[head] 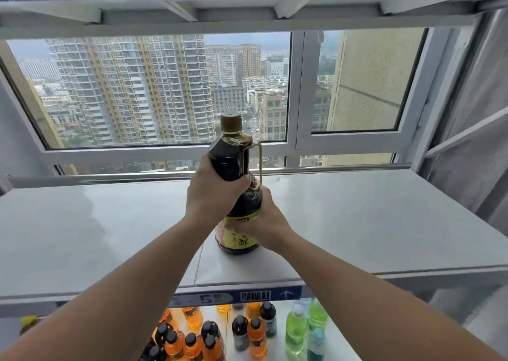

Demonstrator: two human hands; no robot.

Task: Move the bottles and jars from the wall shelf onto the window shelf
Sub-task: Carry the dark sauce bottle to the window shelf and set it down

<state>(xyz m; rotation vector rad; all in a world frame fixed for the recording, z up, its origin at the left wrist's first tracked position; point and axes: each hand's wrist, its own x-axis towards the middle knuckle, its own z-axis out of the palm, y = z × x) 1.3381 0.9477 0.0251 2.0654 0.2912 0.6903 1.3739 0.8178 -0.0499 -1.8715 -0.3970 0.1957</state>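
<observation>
Your left hand (214,195) gripped the bottle (233,157) high and your right hand (266,223) gripped it low, fingers curled round it. It seemed to stand on the window shelf (357,223), near the front. I think you were setting it down, so next you needed to let go gently.

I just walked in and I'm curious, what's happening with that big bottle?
A person is holding a big dark bottle upright with both hands. The left hand grips it up by the handle, and the right hand wraps around the label lower down. Its base looks set down on the shelf by the window. Small drink bottles stand on the shelf below.
</observation>
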